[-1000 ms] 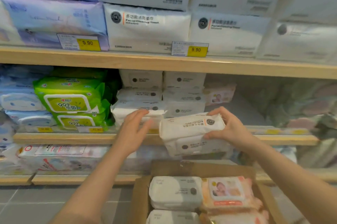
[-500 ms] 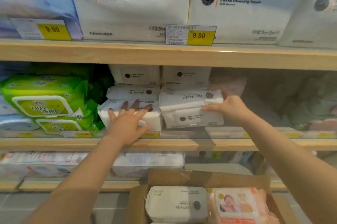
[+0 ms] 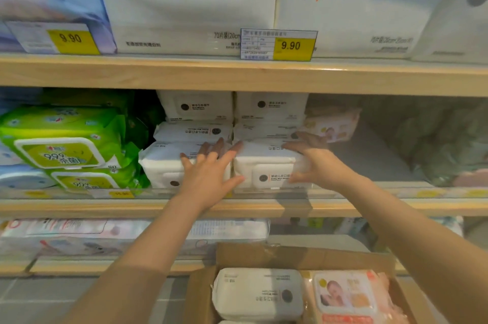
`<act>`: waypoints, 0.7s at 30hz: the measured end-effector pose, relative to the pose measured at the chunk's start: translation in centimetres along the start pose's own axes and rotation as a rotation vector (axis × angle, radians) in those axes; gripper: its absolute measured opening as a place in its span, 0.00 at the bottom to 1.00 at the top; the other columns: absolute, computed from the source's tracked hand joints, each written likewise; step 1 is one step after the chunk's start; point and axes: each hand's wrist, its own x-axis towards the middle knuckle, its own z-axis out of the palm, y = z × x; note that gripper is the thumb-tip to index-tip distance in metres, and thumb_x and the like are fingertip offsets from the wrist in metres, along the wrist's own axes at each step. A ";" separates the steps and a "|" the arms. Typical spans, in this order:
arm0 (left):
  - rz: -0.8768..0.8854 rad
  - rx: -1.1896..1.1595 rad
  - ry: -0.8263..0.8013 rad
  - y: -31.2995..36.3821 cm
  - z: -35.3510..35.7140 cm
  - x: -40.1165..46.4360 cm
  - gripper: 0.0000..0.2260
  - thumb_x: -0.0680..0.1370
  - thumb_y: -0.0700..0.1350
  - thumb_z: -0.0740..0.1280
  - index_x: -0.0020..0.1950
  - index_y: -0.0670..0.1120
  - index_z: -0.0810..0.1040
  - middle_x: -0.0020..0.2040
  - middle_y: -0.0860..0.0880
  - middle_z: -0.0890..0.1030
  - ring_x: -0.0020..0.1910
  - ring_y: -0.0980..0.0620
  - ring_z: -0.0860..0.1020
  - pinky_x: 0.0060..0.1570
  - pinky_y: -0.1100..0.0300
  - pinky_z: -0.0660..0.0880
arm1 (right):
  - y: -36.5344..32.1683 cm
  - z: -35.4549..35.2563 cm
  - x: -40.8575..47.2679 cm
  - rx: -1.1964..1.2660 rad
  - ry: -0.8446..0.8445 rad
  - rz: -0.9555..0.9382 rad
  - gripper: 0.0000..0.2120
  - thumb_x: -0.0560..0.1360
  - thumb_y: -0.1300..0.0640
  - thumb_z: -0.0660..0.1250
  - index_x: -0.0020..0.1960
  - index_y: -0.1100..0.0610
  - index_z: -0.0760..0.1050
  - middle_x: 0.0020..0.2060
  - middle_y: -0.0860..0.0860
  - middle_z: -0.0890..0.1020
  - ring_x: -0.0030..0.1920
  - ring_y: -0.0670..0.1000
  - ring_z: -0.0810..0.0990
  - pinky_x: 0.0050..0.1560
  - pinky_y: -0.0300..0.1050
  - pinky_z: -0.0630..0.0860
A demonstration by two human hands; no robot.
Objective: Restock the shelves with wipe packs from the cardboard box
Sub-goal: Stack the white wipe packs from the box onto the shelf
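On the middle wooden shelf [image 3: 237, 207], the left hand [image 3: 208, 178] lay flat with fingers spread against the front of a white soft wipe pack with a dark round logo [image 3: 163, 165], gripping nothing. The right hand [image 3: 314, 162] cupped the right end of the neighbouring white wipe pack with a rounded lid [image 3: 261, 168], fingers over its top and thumb at the front; this pack sat on the shelf just beside the first. Above stood large white bags printed "Facial Cleaning Towel, Multi-purpose" [image 3: 190, 4] and a yellow price tag reading "9.90" [image 3: 290, 46]. Green packs marked "999" [image 3: 63, 149] sat to the left. Below, the open brown cardboard box [image 3: 303, 257] held a white pack [image 3: 258, 294] and a pink baby-picture pack [image 3: 348, 297].
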 end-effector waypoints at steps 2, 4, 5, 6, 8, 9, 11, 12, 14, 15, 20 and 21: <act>-0.031 0.024 -0.014 1.6 0.3 0.6 0.30 0.75 0.68 0.52 0.73 0.66 0.42 0.78 0.50 0.49 0.75 0.41 0.49 0.65 0.28 0.46 | -0.5 0.1 0.1 -0.018 0.051 -0.009 0.32 0.64 0.52 0.78 0.66 0.50 0.72 0.67 0.53 0.68 0.70 0.56 0.63 0.68 0.48 0.62; -0.096 0.057 0.018 2.3 0.5 1.3 0.29 0.76 0.67 0.52 0.74 0.65 0.46 0.77 0.50 0.53 0.75 0.41 0.52 0.64 0.27 0.48 | -1.0 -0.3 0.7 -0.035 0.034 -0.024 0.31 0.65 0.54 0.78 0.65 0.53 0.73 0.64 0.53 0.71 0.66 0.55 0.67 0.65 0.47 0.65; -0.125 0.063 0.047 2.5 0.6 1.5 0.27 0.76 0.66 0.52 0.74 0.63 0.50 0.76 0.50 0.58 0.74 0.41 0.55 0.64 0.26 0.49 | -1.3 -0.7 1.1 -0.047 0.009 -0.026 0.31 0.65 0.54 0.78 0.65 0.54 0.73 0.63 0.53 0.72 0.64 0.55 0.68 0.64 0.47 0.66; -0.147 0.068 0.075 2.6 0.7 1.8 0.26 0.77 0.65 0.52 0.73 0.62 0.55 0.74 0.49 0.62 0.72 0.41 0.58 0.63 0.26 0.50 | -1.4 -1.1 1.4 -0.063 -0.011 -0.035 0.30 0.65 0.54 0.77 0.65 0.54 0.72 0.62 0.53 0.73 0.63 0.55 0.68 0.63 0.47 0.67; -0.164 0.089 0.091 2.9 0.9 2.0 0.25 0.76 0.65 0.53 0.71 0.59 0.61 0.71 0.49 0.67 0.70 0.40 0.62 0.62 0.26 0.51 | -1.4 -1.2 1.7 -0.097 -0.020 -0.060 0.30 0.65 0.55 0.77 0.64 0.55 0.73 0.61 0.53 0.73 0.62 0.55 0.68 0.60 0.46 0.67; -0.165 0.099 0.091 3.1 1.0 1.9 0.25 0.76 0.65 0.54 0.71 0.59 0.61 0.71 0.49 0.67 0.70 0.40 0.61 0.62 0.26 0.52 | -1.3 -0.9 1.4 -0.105 -0.012 -0.069 0.29 0.65 0.56 0.77 0.64 0.55 0.73 0.60 0.53 0.73 0.62 0.55 0.68 0.60 0.46 0.67; -0.148 0.117 0.125 3.1 1.7 1.6 0.26 0.76 0.65 0.55 0.72 0.60 0.58 0.73 0.48 0.64 0.71 0.39 0.59 0.62 0.25 0.52 | -0.9 0.7 0.3 -0.092 0.043 -0.072 0.27 0.66 0.56 0.76 0.63 0.55 0.74 0.61 0.53 0.72 0.63 0.56 0.68 0.61 0.48 0.68; -0.133 0.129 0.145 3.1 1.9 1.4 0.26 0.76 0.65 0.55 0.72 0.61 0.57 0.74 0.48 0.62 0.72 0.38 0.58 0.62 0.26 0.52 | -0.6 1.5 -0.3 -0.069 0.086 -0.069 0.27 0.66 0.57 0.76 0.63 0.55 0.74 0.62 0.53 0.73 0.64 0.56 0.69 0.63 0.48 0.68; -0.104 0.153 0.158 2.8 2.3 1.2 0.26 0.76 0.65 0.53 0.73 0.61 0.54 0.75 0.48 0.59 0.72 0.38 0.56 0.62 0.26 0.52 | -0.1 2.7 -1.1 -0.017 0.150 -0.080 0.28 0.67 0.56 0.76 0.65 0.56 0.73 0.64 0.55 0.72 0.66 0.57 0.68 0.67 0.47 0.65; -0.090 0.161 0.160 2.6 2.5 1.1 0.27 0.77 0.65 0.51 0.74 0.61 0.52 0.76 0.49 0.58 0.73 0.38 0.55 0.62 0.27 0.52 | 0.1 2.9 -1.2 -0.005 0.157 -0.085 0.28 0.68 0.55 0.75 0.66 0.55 0.72 0.66 0.55 0.71 0.68 0.56 0.67 0.69 0.46 0.63; -0.090 0.148 0.186 2.2 2.7 1.1 0.29 0.75 0.67 0.47 0.74 0.60 0.48 0.76 0.49 0.58 0.73 0.40 0.54 0.63 0.28 0.51 | -0.1 3.5 -1.2 -0.123 0.140 -0.051 0.31 0.74 0.41 0.66 0.73 0.50 0.62 0.74 0.50 0.61 0.75 0.52 0.55 0.70 0.50 0.62; -0.095 0.145 0.185 2.3 2.7 1.2 0.29 0.76 0.67 0.46 0.75 0.59 0.48 0.76 0.49 0.57 0.73 0.39 0.54 0.63 0.28 0.50 | -0.2 3.6 -1.1 -0.155 0.147 -0.038 0.31 0.74 0.40 0.64 0.73 0.49 0.61 0.74 0.49 0.61 0.75 0.52 0.54 0.68 0.51 0.63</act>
